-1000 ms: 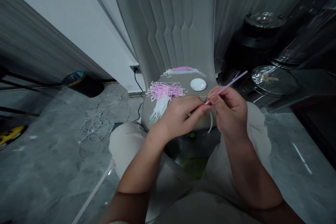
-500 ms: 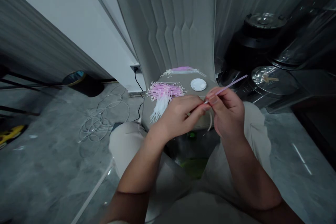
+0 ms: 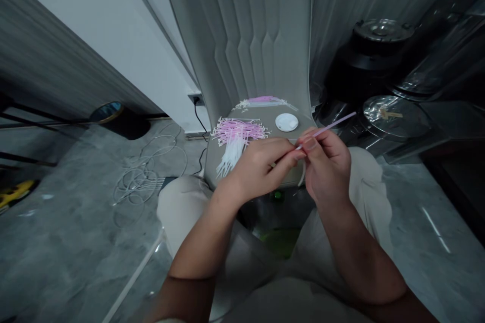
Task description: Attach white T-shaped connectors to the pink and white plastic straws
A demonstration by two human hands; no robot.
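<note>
Between the thumb and fingers of my right hand [image 3: 328, 169] is a thin pink stick [image 3: 339, 121], slanting up to the right. My left hand [image 3: 261, 164] is closed in a pinch at the lower, whitish end of this stick, and the fingertips of both hands nearly meet there. A pale curved strip [image 3: 302, 175] hangs below the fingers; its upper end is hidden. Left of my hands, a heap of pink and white thin sticks [image 3: 240, 133] with small bent pale ends lies on the grey chair seat [image 3: 261, 113]. A small round white dish [image 3: 286, 122] sits just beyond my fingers.
A second row of pink and white sticks [image 3: 263, 98] lies against the chair back [image 3: 250, 25]. Coiled pale cable [image 3: 140, 181] and a dark bin [image 3: 121, 121] are on the floor at left. Black pots with shiny lids [image 3: 382, 30] stand at right.
My right hand and the pink stick have shifted very slightly, the stick's far tip a little lower. My left hand keeps its pinch in nearly the same spot.
</note>
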